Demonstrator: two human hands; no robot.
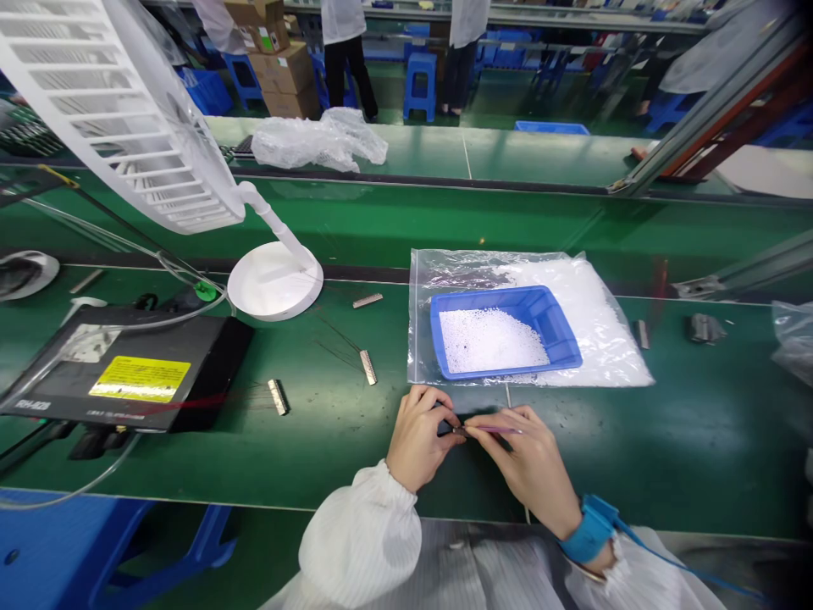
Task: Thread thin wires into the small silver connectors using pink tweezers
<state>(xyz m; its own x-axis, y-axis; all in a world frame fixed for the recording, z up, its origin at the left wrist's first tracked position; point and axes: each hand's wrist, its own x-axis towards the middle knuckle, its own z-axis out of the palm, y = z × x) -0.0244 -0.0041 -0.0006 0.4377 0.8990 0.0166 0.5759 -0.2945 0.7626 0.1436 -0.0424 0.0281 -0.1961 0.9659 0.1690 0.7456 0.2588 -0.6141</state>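
Observation:
My left hand is closed around a small dark part, mostly covered by the fingers. My right hand pinches a thin pinkish stick-like tool, whose tip meets the dark part between both hands. A blue band with a cord circles the right wrist. Just beyond the hands, a blue plastic tray with small white granules rests on a clear zip bag filled with more white material. A thin pale stick or cable runs under the right hand.
Small metal-looking strips lie to the left, one with thin wires. A white fan and a black box with a yellow label stand further left. Bubble wrap lies on the ledge behind. Several people stand in the background.

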